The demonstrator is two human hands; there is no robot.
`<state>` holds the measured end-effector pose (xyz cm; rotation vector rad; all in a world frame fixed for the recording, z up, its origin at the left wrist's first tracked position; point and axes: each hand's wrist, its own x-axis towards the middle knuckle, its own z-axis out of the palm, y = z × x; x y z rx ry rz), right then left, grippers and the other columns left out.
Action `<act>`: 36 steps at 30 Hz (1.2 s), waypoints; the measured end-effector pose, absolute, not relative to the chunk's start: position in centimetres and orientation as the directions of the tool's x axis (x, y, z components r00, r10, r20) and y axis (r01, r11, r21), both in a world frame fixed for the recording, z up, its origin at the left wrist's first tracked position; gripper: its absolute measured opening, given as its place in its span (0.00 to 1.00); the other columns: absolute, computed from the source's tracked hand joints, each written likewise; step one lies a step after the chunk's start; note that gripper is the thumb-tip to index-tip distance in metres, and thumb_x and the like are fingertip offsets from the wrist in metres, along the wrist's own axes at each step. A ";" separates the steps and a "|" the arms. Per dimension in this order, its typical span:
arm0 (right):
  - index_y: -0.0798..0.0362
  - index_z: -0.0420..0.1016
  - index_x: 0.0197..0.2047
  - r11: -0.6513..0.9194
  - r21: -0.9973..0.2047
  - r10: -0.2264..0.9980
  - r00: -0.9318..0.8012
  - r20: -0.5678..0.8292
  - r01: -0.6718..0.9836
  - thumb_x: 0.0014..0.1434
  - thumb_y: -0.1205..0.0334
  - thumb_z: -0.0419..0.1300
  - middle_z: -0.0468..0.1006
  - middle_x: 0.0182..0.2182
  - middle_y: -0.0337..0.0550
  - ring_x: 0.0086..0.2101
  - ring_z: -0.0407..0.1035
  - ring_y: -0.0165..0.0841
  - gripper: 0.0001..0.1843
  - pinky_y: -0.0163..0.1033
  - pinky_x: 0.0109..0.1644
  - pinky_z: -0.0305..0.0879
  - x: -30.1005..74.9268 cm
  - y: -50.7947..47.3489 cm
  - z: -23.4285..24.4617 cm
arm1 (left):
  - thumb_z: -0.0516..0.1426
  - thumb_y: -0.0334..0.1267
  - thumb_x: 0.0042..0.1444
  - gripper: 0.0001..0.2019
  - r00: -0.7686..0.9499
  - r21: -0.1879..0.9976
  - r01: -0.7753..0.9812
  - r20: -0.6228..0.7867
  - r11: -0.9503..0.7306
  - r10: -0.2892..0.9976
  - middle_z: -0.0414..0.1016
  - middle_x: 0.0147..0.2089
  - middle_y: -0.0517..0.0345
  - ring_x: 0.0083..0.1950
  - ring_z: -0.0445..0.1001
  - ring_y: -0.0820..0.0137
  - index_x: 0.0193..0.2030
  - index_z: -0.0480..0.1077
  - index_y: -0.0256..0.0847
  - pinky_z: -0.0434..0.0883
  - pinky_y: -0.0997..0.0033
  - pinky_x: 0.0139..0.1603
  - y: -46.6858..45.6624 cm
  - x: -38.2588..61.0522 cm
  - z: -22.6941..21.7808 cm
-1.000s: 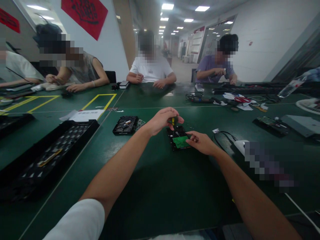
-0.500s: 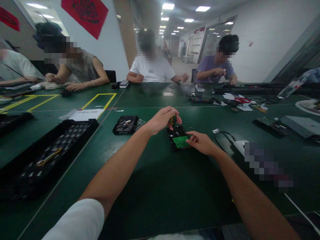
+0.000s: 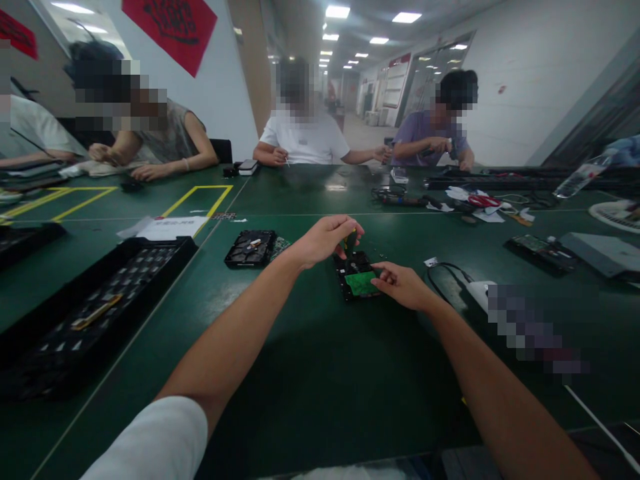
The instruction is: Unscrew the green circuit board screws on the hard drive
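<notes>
A hard drive [image 3: 344, 287] with a black body and a green circuit board [image 3: 361, 284] lies on the table in front of me. My left hand [image 3: 327, 239] is above its far end, fingers closed around a short screwdriver [image 3: 352, 239] with a yellow and dark handle. The tip, pointing down at the drive, is too small to make out. At the drive's right side, my right hand [image 3: 400, 283] grips the edge between thumb and forefinger. Tiny screws [image 3: 383, 256] appear to lie just beyond it.
Another black drive [image 3: 250, 249] and a loose circuit board [image 3: 280, 247] lie to the left. A long black tray [image 3: 173, 250] fills the left side. A cable and white power strip [image 3: 480, 290] lie right, near a grey box [image 3: 603, 253]. Several people sit across the green table.
The fingers of my left hand have shifted slightly around the screwdriver. My right hand and the hard drive stay in place. Across the table, a co-worker's hand has moved to the right.
</notes>
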<state>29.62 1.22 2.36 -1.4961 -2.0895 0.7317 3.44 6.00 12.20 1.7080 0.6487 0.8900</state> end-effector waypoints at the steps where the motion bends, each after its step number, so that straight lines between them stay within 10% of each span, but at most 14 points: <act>1: 0.52 0.72 0.63 0.264 -0.661 0.952 -0.298 0.064 0.702 0.65 0.49 0.62 0.79 0.34 0.41 0.31 0.72 0.33 0.27 0.39 0.36 0.68 29.6 1.2 2.4 | 0.54 0.46 0.69 0.15 0.567 0.951 -0.004 0.256 -0.308 0.783 0.76 0.40 0.50 0.38 0.74 0.70 0.42 0.74 0.36 0.73 0.77 0.28 6.1 3.5 12.1; 8: 0.51 0.73 0.63 0.266 -0.663 0.952 -0.299 0.067 0.700 0.65 0.50 0.62 0.79 0.34 0.41 0.31 0.72 0.33 0.26 0.39 0.36 0.68 29.5 1.1 2.5 | 0.66 0.48 0.60 0.16 0.401 0.939 0.069 0.283 -0.336 0.872 0.79 0.39 0.48 0.33 0.74 0.73 0.37 0.70 0.37 0.69 0.78 0.24 6.0 4.1 11.5; 24: 0.53 0.73 0.62 0.283 -0.651 0.949 -0.304 0.082 0.705 0.65 0.49 0.62 0.79 0.35 0.42 0.31 0.72 0.33 0.26 0.38 0.36 0.68 29.6 1.2 2.3 | 0.53 0.44 0.64 0.14 0.664 0.978 -0.204 0.160 -0.028 0.730 0.78 0.40 0.47 0.40 0.78 0.65 0.42 0.75 0.35 0.72 0.73 0.28 6.2 3.7 11.6; 36: 0.51 0.72 0.63 0.273 -0.665 0.950 -0.304 0.072 0.695 0.65 0.49 0.62 0.79 0.35 0.41 0.31 0.72 0.33 0.27 0.38 0.35 0.68 29.6 1.2 2.3 | 0.64 0.49 0.60 0.14 0.457 0.952 0.049 0.248 -0.303 0.854 0.73 0.35 0.57 0.35 0.71 0.73 0.38 0.74 0.38 0.70 0.78 0.30 6.6 3.5 11.5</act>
